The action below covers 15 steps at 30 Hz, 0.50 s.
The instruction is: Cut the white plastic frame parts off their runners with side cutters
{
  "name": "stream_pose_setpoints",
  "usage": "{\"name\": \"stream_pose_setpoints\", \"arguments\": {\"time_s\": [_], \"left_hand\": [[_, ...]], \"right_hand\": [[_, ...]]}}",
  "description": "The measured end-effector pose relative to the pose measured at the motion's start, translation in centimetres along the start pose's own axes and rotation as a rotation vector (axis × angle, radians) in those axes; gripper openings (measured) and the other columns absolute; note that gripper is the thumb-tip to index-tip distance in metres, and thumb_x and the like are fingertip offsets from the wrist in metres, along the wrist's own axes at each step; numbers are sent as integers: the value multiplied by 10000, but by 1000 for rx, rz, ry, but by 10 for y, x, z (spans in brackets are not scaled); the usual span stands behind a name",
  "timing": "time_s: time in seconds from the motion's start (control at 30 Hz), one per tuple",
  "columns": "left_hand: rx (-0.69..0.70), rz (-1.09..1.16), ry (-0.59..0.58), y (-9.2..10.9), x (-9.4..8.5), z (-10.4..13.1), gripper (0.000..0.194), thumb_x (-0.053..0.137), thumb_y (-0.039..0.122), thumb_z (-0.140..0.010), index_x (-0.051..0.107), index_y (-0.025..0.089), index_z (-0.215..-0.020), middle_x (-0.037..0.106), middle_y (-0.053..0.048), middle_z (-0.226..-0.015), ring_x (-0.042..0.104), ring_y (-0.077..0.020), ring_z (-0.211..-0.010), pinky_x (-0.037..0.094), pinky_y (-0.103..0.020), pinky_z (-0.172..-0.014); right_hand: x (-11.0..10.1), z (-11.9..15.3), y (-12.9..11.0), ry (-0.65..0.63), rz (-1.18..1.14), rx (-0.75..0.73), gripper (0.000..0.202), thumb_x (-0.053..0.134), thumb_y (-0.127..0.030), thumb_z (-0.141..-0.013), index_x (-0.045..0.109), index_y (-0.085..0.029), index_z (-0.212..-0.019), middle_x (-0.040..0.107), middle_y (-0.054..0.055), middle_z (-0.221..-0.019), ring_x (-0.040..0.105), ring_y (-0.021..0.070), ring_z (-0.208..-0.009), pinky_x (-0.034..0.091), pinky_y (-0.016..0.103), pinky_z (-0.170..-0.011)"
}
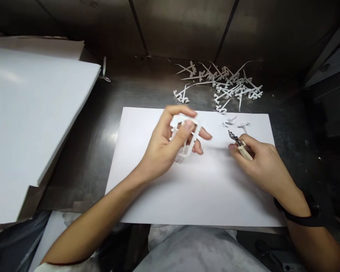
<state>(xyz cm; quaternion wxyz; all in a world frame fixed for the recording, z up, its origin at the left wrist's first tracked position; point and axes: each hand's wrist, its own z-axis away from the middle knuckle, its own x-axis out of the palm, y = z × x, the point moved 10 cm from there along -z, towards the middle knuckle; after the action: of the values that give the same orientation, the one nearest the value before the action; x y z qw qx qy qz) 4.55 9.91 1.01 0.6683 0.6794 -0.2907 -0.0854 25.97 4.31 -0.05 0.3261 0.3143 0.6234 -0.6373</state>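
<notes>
My left hand [172, 139] is closed round a white plastic frame-like part [197, 130], thumb across its middle and fingers behind it. The part is held tilted above a white sheet [147, 204] and is slightly blurred. In my right hand [257, 158] is a pair of small nippers [245, 152] with pale handles, their metal jaws pointing up and to the left. The nippers are apart from the plastic part. Two small white sprue scraps, one curled [229, 122] and one branched [243, 125], lie on the sheet just beyond the nippers.
A heap of white sprue offcuts [235, 85] lies on the dark metal table [96, 124] behind the sheet. Large white sheets [45, 94] are stacked at the left. One loose scrap [104, 70] lies beside them. A metal wall [181, 30] rises at the back.
</notes>
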Motion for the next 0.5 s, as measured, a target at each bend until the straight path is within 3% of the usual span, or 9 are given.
{"name": "stream_pose_setpoints", "arguments": {"time_s": [0.13, 0.27, 0.4, 0.5], "left_hand": [[-8, -12, 288, 0, -37, -4, 305, 596, 448, -1135, 377, 348, -1322, 749, 33, -1086, 702, -98, -727, 557, -223, -672], [5, 225, 399, -4, -56, -8, 326, 596, 480, -1118, 446, 297, -1343, 780, -15, -1068, 721, -133, -754, 560, -248, -727], [-108, 708, 607, -28, -78, -10, 348, 440, 495, -1157, 631, 209, -1214, 787, -59, -1013, 736, -178, -779, 551, -281, -780], [-161, 862, 725, -36, -89, -7, 357, 379, 423, -1141, 651, 192, -1141, 766, -62, -972, 730, -191, -796, 551, -310, -843]], "right_hand": [[14, -1, -2, -75, -35, -24, 257, 631, -354, -1029, 489, -237, -849, 499, -56, -690, 448, 179, -610, 331, 320, -607], [33, 0, -27, -199, -22, -112, 32, 607, -255, -1014, 624, -238, -1035, 651, -5, -891, 589, 224, -768, 389, 331, -674], [51, -9, -80, -230, 123, -484, 186, 475, -156, -1073, 634, -195, -1162, 686, 70, -1028, 608, 285, -890, 413, 411, -779], [75, -8, -106, -249, 237, -780, 205, 457, -187, -1121, 641, -194, -1212, 681, 89, -1046, 595, 323, -903, 406, 469, -803]]}}
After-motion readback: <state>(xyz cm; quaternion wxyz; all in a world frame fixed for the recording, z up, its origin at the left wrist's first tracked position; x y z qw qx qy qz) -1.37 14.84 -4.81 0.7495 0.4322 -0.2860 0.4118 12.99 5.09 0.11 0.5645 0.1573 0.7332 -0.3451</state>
